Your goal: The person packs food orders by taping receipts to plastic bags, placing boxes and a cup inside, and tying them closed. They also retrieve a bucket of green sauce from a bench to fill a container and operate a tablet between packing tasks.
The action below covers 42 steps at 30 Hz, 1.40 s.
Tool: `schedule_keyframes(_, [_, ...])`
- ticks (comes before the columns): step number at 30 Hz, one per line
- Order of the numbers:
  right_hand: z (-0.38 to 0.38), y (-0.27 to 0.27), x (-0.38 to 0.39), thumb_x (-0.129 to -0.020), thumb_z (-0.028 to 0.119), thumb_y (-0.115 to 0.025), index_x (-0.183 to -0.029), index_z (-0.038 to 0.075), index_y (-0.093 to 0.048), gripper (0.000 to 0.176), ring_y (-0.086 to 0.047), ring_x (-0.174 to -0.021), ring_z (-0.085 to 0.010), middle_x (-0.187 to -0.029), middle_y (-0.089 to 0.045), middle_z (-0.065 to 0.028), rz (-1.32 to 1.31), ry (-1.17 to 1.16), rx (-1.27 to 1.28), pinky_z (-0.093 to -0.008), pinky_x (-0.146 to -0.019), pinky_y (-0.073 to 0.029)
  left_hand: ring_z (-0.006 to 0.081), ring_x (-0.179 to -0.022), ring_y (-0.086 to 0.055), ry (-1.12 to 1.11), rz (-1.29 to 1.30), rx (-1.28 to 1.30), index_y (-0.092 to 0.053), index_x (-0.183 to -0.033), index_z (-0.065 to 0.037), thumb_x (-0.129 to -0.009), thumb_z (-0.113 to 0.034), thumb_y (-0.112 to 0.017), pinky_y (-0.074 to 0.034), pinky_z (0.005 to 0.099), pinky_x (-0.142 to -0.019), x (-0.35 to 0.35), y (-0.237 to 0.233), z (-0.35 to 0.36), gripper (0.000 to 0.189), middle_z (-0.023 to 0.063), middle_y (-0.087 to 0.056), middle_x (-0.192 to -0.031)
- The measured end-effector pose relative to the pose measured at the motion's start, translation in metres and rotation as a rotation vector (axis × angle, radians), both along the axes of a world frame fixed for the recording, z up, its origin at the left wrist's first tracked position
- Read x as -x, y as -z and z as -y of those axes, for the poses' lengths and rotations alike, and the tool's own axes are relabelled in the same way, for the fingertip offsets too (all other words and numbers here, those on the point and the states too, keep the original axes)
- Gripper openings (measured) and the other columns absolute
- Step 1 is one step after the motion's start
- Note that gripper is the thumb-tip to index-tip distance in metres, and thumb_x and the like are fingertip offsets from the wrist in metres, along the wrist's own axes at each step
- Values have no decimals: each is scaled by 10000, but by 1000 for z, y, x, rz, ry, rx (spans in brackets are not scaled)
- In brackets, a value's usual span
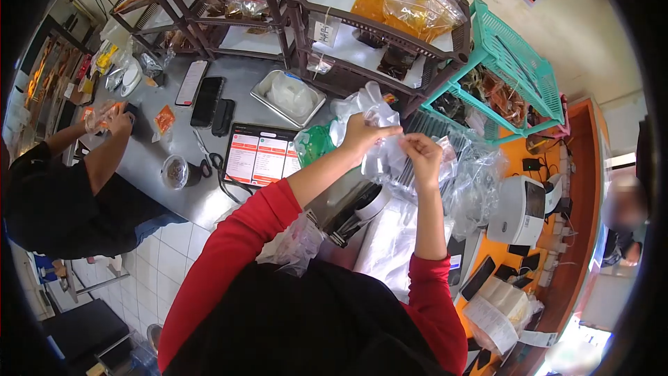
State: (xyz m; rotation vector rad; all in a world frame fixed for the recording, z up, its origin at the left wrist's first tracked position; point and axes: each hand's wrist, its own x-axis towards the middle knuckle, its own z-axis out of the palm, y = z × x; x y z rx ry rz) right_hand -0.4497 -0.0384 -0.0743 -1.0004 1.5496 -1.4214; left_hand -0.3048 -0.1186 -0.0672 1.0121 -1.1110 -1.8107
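My left hand (365, 136) is closed on a clear plastic bag (379, 163), its thumb pointing right along the top. The bag hangs over the counter. Just to the right, my right hand (423, 155) has thumb and fingertips pinched at the bag's upper edge. Whitish plastic bags (358, 106) bulge behind my left hand, and a green-printed plastic bag (313, 145) lies beside my left wrist. More crumpled clear plastic (480, 184) is heaped right of my right hand. A tablet (261, 157) with an order-like screen lies left of my left forearm.
Brown plastic racks (376, 17) with bagged food stand behind, beside a green basket (518, 76). A metal tray (287, 97), phones (207, 101), scissors (214, 161) and a cup (175, 170) sit leftward. A co-worker (69, 181) handles a package at far left. A label printer (518, 209) stands right.
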Motion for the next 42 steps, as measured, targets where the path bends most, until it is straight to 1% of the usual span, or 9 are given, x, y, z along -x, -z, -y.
schedule_keyframes(6, [-15,-40,19,-907,234,-488,-864,23,-533,219,-557,-677,-144,-794,-592,-62,305,744,383,-259,-572,-435,163,-848,-589,-51,386,67,-586,-994,3,-667,-309,-793,-486,282,-680,1,64,40,497,119,-608,-963])
schedule_keyframes(10, [-59,-100,16,-904,212,-505,-871,65,-488,152,-518,-762,-120,-792,-489,-18,-217,991,834,-238,-629,-424,244,-1224,-400,350,399,64,-365,-1329,8,-688,-373,-770,-375,359,-973,-78,-66,-14,848,154,-428,-1329])
schedule_keyframes(14, [-76,-149,-49,-805,55,-599,-908,98,-533,129,-604,-783,-193,-863,-585,-57,-84,671,1347,-285,-672,-498,315,-1270,-340,329,708,767,-316,-1385,-131,-593,-368,-830,-245,428,-1073,-251,-156,-98,974,192,-353,-1365])
schedule_keyframes(19, [-91,-140,-136,-865,62,-505,-865,51,-582,77,-589,-729,-177,-833,-580,-77,-547,90,769,-286,-626,-492,341,-1168,-439,-165,1010,377,-421,-1278,-136,-665,-280,-789,-360,422,-981,-301,-77,-226,729,182,-461,-1224])
schedule_keyframes(24, [-53,-107,-262,-797,2,-572,-901,55,-518,129,-539,-799,-133,-872,-518,-33,814,-1186,86,-227,-702,-457,263,-949,-563,-525,637,483,-571,-930,-21,-783,-135,-678,-433,420,-893,-307,-9,-232,214,155,-592,-950])
schedule_keyframes(27, [-51,-74,-244,-735,-7,-638,-813,20,-533,133,-540,-804,-144,-889,-554,-65,-277,-1282,88,-254,-713,-442,235,-831,-588,-725,-36,207,-575,-838,-2,-854,-86,-569,-461,392,-840,-324,-25,-242,86,118,-601,-877])
schedule_keyframes(30, [-36,-62,-202,-703,18,-631,-815,15,-518,159,-536,-834,-142,-911,-531,-31,-488,-1350,-31,-246,-713,-452,275,-727,-588,-441,604,895,-551,-782,-28,-824,-189,-620,-472,404,-745,-285,2,-229,179,134,-587,-832])
schedule_keyframes(37, [-67,-132,-222,-757,18,-601,-800,59,-479,136,-548,-858,-149,-946,-558,-74,720,-800,179,-283,-786,-472,272,-610,-539,-5,716,415,-485,-658,-43,-636,-327,-767,-403,387,-585,-297,-12,-218,401,103,-486,-609])
schedule_keyframes(42, [-84,-81,-274,-760,-6,-571,-857,51,-524,122,-568,-948,-241,-928,-583,-106,-14,-1334,94,-339,-840,-444,287,-600,-534,-208,746,718,-569,-760,-28,-662,-148,-733,-435,349,-618,-342,-59,-226,225,110,-508,-643])
